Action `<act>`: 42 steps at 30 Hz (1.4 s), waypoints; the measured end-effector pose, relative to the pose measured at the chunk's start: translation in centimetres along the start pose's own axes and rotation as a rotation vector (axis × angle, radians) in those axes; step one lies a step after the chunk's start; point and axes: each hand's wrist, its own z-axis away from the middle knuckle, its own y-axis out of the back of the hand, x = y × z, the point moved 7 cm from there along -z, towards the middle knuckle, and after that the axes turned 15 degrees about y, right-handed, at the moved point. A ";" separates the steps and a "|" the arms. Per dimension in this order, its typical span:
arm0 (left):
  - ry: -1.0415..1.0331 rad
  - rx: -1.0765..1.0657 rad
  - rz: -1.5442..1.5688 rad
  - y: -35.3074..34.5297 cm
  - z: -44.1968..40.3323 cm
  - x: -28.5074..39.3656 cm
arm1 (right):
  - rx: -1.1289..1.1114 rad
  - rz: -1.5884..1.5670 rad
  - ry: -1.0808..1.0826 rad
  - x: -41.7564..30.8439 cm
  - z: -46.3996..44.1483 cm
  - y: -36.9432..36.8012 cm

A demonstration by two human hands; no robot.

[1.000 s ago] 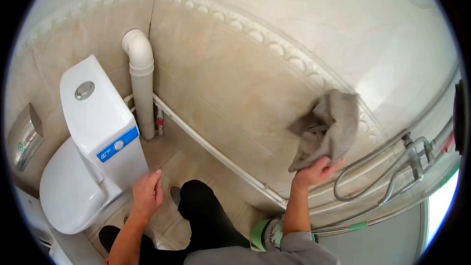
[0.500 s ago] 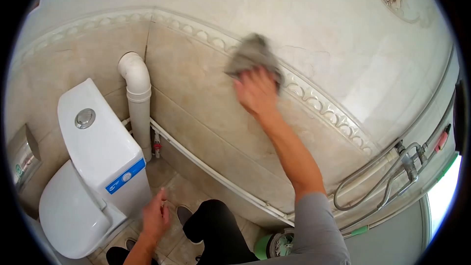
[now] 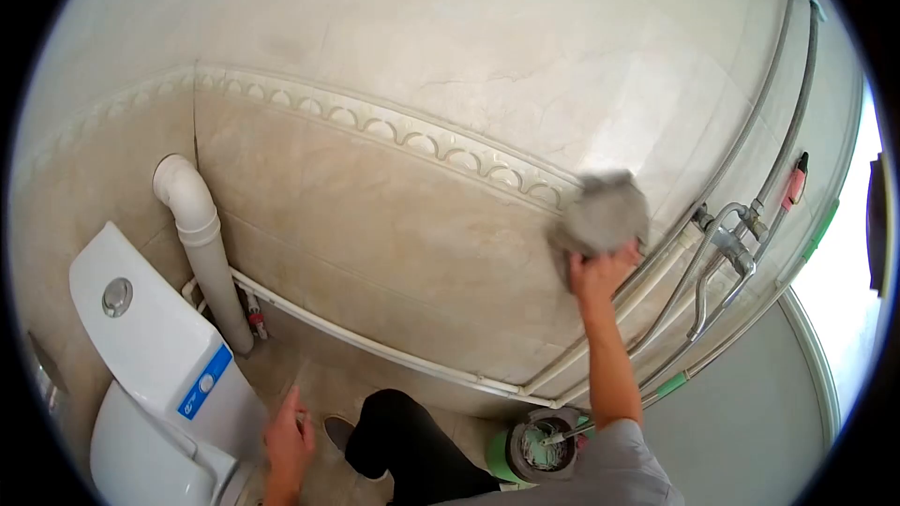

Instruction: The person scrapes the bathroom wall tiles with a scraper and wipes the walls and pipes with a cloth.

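My right hand [image 3: 605, 276] presses a grey cleaning cloth [image 3: 607, 214] against the tiled wall. The cloth is bunched up, slightly blurred, and covers the right part of the raised border strip [image 3: 422, 143]. Fingers are wrapped on its lower edge, partly hidden by the fabric. Low on the left, my left hand [image 3: 289, 436] hangs in the air beside the white toilet [image 3: 155, 319], with nothing in it. Its index finger is stretched out and the fingers are apart.
A shower mixer tap [image 3: 731, 248] with hoses and pipes lies just right of the cloth. A white drain pipe [image 3: 202, 244] stands in the corner. Thin white piping [image 3: 375, 342] runs low along the wall. On the floor is a green bucket [image 3: 502, 454] with a mop in it.
My right hand has slid the cloth along the border to the right and down, towards the tap. The view has turned to the right. My left hand stays low and holds nothing.
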 end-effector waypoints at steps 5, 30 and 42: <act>-0.133 -0.057 -0.024 0.0 2.6 0.4 | -0.040 -0.424 -0.048 -3.4 1.2 -6.0; -0.073 -0.080 -0.106 -6.3 1.2 -4.1 | -0.143 -0.427 -0.459 -3.5 7.8 1.2; 0.133 -0.062 -0.085 -1.7 1.5 -3.2 | -0.108 -0.580 -0.460 3.1 2.4 -1.6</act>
